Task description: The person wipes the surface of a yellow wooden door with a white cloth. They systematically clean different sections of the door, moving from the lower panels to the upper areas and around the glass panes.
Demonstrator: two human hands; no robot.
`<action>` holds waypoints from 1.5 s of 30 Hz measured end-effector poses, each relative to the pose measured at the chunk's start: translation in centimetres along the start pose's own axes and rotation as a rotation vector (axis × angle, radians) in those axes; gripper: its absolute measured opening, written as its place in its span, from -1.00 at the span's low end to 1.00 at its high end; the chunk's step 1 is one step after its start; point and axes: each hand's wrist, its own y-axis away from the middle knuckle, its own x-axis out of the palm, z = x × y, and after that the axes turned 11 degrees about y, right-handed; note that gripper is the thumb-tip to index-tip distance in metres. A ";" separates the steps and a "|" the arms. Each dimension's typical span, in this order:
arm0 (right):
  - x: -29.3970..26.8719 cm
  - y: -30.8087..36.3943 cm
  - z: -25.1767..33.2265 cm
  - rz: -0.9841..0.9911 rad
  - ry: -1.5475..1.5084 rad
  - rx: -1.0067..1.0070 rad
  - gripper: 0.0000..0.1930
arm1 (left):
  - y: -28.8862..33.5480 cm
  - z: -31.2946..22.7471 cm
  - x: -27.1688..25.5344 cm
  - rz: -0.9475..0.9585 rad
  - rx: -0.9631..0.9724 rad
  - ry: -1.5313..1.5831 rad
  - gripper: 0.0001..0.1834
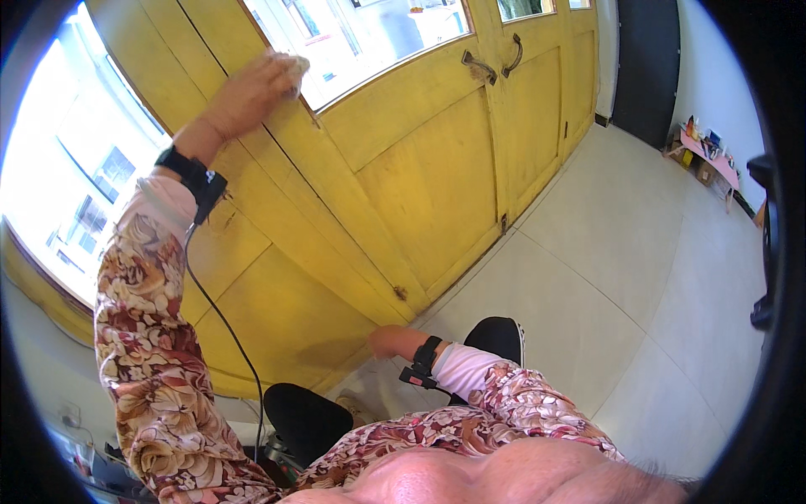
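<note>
My left hand (256, 91) is raised to the yellow wooden door (420, 160), beside the lower left corner of its glass pane (369, 46). Its fingers are closed on a small pale wad (297, 70) that looks like a crumpled cloth. The wad lies against the frame by the glass. Low down, my right hand (390, 341) hangs in front of my body near the door's bottom edge. Its fingers are hard to make out, and I see nothing clearly in it. Both wrists wear black straps with small devices; a cable (227, 323) runs down from the left one.
Two dark curved handles (479, 66) sit on the door leaves. Pale floor tiles (604, 252) stretch to the right, toward a dark door (645, 71) and a low pink table (712, 160) with small items on it. A bright window (80, 176) is at far left.
</note>
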 end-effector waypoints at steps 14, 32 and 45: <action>0.2 0.0 0.7 -0.051 -0.044 0.018 -0.76 | -7.6 7.6 -10.1 -0.456 -0.206 -0.457 -0.76; -1.9 0.7 1.0 0.035 -0.010 0.038 -0.76 | -5.8 4.7 -4.1 0.062 -0.203 -0.329 -0.74; -0.5 -0.5 0.0 0.030 -0.012 0.062 -0.75 | -3.0 -3.8 1.1 0.095 -0.059 -0.009 -0.76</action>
